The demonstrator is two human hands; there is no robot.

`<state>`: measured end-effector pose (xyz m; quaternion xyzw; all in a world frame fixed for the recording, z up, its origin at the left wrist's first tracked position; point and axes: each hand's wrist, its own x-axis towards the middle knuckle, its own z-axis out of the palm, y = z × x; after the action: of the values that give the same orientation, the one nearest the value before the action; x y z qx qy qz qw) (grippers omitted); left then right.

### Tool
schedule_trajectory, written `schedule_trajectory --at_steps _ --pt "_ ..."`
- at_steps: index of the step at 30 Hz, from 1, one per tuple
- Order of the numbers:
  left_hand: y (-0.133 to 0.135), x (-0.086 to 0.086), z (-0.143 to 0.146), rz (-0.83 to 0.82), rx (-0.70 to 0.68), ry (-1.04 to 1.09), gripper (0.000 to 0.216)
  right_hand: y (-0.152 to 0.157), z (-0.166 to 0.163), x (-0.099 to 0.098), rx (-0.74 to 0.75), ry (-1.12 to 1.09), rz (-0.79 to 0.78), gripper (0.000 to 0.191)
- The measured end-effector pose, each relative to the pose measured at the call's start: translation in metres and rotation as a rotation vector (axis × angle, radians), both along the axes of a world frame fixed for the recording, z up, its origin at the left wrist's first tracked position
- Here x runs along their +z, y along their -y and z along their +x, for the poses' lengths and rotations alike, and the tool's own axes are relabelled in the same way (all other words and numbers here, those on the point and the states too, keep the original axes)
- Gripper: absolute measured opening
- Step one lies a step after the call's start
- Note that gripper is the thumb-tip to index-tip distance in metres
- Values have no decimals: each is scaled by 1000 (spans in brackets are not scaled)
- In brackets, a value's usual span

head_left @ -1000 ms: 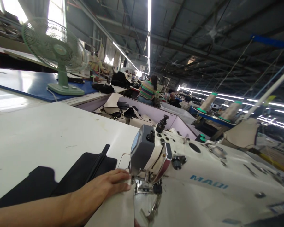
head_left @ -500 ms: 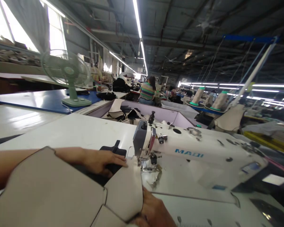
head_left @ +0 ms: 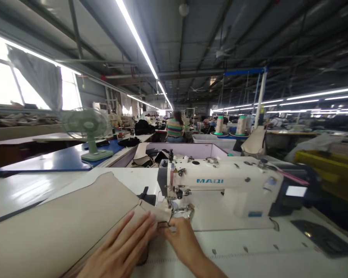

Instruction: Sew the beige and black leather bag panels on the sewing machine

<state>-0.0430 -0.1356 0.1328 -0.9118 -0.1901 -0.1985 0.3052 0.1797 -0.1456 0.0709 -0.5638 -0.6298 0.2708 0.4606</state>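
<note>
A large beige fabric panel (head_left: 63, 220) lies across the white table in front of a white sewing machine (head_left: 220, 181). My left hand (head_left: 124, 247) rests flat on the panel with its fingers stretched out toward the needle. My right hand (head_left: 181, 237) pinches the panel's edge just before the presser foot (head_left: 174, 204). A black fabric piece (head_left: 149, 197) pokes out from under the beige panel behind the needle.
A green desk fan (head_left: 88, 133) stands on a blue table at the left. Behind the machine is a bin of cut pieces (head_left: 153, 156). Thread cones (head_left: 230, 125) stand at the back. A person in a striped shirt (head_left: 174, 129) sits further off. Yellow crate (head_left: 330, 170) at right.
The view has pulled back and levelled. The beige panel now covers the table and most of the black piece. My left hand moved onto it, and my right hand came up to the presser foot.
</note>
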Motion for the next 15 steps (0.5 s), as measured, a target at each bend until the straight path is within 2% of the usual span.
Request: schedule_trajectory --at_steps 2,5,8,11,15 --pt "-10 -32 18 177 0 13 47 2 -1 -2 -15 13 1 10" --pt "-33 -58 21 261 -21 1 46 6 -7 -4 -130 65 -22 12" --pt "-47 -68 7 182 -102 -14 49 7 -12 -5 -146 73 7 14" --pt "-52 -73 0 -14 -153 97 50 8 -12 -11 -138 96 153 18" --pt "-44 -66 12 -231 -122 121 39 11 -5 -20 -134 305 421 60"
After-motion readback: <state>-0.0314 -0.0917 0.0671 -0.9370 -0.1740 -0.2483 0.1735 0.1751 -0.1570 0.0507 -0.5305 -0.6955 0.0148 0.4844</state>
